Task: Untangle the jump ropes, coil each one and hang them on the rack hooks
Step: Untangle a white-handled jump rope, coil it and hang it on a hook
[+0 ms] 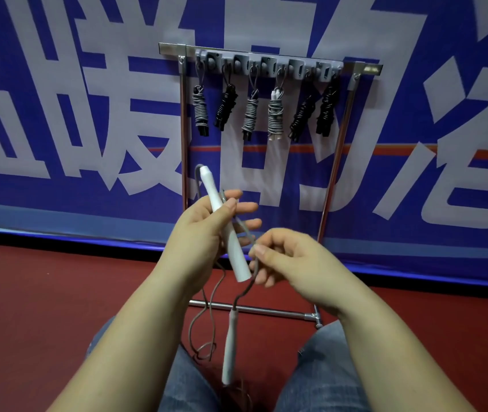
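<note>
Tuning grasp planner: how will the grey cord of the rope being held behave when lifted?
Likely floppy: the grey cord sags in loose loops below the left hand. The free white handle dangles from it, so it may swing. The right hand pinches it easily; it looks thin and light.

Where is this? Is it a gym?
Probably a gym or sports hall. Coiled jump ropes hang on a metal rack, the floor is red like a court, and a big blue banner covers the wall.
</note>
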Available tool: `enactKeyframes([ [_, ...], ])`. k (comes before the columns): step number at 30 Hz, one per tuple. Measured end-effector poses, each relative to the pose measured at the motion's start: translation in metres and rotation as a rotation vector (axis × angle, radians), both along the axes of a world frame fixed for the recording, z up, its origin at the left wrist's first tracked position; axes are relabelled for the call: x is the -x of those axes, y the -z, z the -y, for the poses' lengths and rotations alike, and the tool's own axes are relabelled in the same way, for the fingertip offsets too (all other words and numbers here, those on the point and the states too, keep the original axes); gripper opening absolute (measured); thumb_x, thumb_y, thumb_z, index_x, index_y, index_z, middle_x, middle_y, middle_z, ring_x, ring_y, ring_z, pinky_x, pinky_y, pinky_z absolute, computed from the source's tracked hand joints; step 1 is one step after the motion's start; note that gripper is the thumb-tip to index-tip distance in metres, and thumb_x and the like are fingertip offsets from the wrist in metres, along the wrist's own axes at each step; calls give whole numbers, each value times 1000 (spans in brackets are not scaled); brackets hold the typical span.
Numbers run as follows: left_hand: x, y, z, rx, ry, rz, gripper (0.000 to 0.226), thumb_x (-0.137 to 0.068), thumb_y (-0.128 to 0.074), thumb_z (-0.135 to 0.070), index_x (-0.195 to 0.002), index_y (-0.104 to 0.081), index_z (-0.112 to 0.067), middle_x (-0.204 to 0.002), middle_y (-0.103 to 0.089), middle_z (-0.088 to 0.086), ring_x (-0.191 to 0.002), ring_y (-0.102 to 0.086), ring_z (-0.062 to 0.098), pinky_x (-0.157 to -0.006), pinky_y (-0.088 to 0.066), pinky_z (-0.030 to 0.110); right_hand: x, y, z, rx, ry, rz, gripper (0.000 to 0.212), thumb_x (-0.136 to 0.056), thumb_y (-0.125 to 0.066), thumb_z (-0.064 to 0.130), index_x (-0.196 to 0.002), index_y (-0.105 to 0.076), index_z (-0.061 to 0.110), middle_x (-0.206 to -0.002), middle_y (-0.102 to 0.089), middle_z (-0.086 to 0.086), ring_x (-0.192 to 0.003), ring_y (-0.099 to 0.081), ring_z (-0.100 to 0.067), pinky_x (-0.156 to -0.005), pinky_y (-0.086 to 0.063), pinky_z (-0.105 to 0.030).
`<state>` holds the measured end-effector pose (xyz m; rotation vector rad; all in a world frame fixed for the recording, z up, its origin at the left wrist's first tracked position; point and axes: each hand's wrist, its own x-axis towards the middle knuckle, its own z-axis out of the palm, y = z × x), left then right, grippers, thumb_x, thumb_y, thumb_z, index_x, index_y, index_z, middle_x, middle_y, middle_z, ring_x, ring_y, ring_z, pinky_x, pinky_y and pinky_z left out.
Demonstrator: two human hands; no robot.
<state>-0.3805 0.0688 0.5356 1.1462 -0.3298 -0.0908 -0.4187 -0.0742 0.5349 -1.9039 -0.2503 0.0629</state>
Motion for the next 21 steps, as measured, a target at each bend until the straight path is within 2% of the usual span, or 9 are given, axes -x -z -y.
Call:
enactKeyframes([
  [3,0,2,1,-95,22,3,18,-96,-46,-13,-109,-59,-13,-104,-72,7,-91,-70,24,-74,-58,33,-1,-5,2,-267,116,71,18,-97,-40,7,-85,-54,6,-73,-61,-5,-56,-59,-7,-56,-50,-17],
  [5,3,4,5,-205,63,15,18,-97,-46,-10,-107,-60,-14,-104,-72,5,-88,-70,19,-72,-56,26,-3,-10,5,-466,187,109,20,-98,-37,7,-86,-53,5,-74,-61,-6,-57,-60,-9,-57,-52,-18],
  [7,5,7,7,-338,118,53,18,-96,-47,-9,-107,-60,-12,-100,-72,4,-87,-70,15,-73,-54,23,-5,-14,8,-602,231,161,21,-99,-35,7,-87,-52,4,-77,-61,-7,-60,-61,-9,-59,-53,-20],
  [9,7,9,7,-452,145,101,16,-96,-48,-9,-107,-60,-11,-93,-73,1,-89,-69,15,-78,-53,25,-6,-17,11,-678,273,214,22,-99,-34,8,-87,-52,6,-79,-61,-6,-62,-62,-8,-61,-53,-19],
  [12,7,10,7,-436,160,97,12,-96,-47,-5,-99,-58,-9,-74,-67,0,-75,-68,17,-73,-54,25,-6,-18,14,-754,301,246,21,-98,-36,8,-86,-53,8,-78,-62,-5,-64,-62,-9,-66,-54,-21],
  [16,5,7,8,-365,117,72,14,-96,-45,-1,-91,-54,-10,-65,-62,0,-61,-64,15,-67,-52,29,-6,-16,13,-671,246,119,10,-94,-46,13,-93,-55,9,-80,-60,-4,-62,-60,-12,-62,-54,-23],
  [19,5,5,8,-289,61,43,14,-96,-45,-2,-89,-55,-11,-66,-62,0,-57,-63,14,-60,-52,27,-2,-14,10,-446,143,-46,15,-94,-48,15,-100,-58,5,-81,-62,-5,-58,-56,-12,-57,-52,-21],
  [21,4,4,7,-263,16,44,14,-96,-46,-4,-90,-57,-11,-66,-62,-1,-56,-62,12,-58,-52,23,0,-12,8,-263,78,-83,21,-94,-49,16,-106,-60,3,-81,-65,-3,-57,-56,-10,-57,-50,-21],
])
